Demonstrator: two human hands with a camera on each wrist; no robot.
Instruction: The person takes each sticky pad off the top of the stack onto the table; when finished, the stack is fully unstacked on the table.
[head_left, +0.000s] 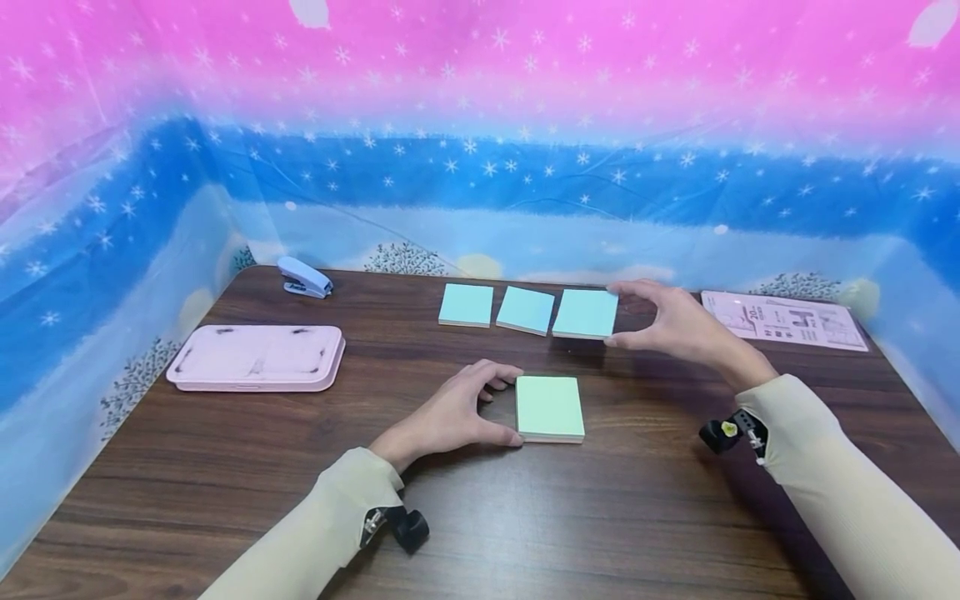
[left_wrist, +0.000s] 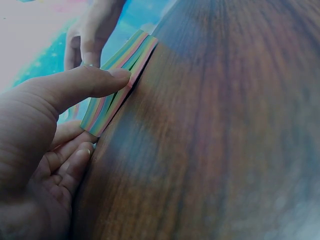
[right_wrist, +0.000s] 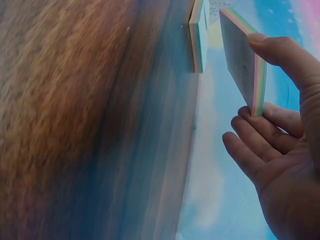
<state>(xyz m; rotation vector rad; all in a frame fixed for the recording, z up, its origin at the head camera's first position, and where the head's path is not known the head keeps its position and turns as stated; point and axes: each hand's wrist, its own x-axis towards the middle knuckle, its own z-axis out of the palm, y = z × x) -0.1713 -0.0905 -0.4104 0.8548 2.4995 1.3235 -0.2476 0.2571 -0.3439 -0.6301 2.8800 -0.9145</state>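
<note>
My left hand (head_left: 457, 412) grips a thick stack of sticky notes (head_left: 550, 408) with a pale green top, thumb at its near left corner and fingers at the far one. In the left wrist view the sticky-note stack (left_wrist: 112, 92) shows striped multicoloured edges with narrow gaps between layers. My right hand (head_left: 675, 321) pinches a light blue sticky-note pad (head_left: 585, 313) by its right corners. The right wrist view shows this pad (right_wrist: 245, 60) held off the table, its grey underside visible. Left of it lie two more light blue pads, a tilted one (head_left: 526, 309) and a straighter one (head_left: 466, 304).
A pink case (head_left: 255, 358) lies at the left of the brown wooden table (head_left: 480, 517). Behind it sits a light blue stapler (head_left: 303, 277). At the back right is a flat pink printed packet (head_left: 787, 320). A snowflake-patterned curtain (head_left: 480, 175) rises behind the table and along its sides.
</note>
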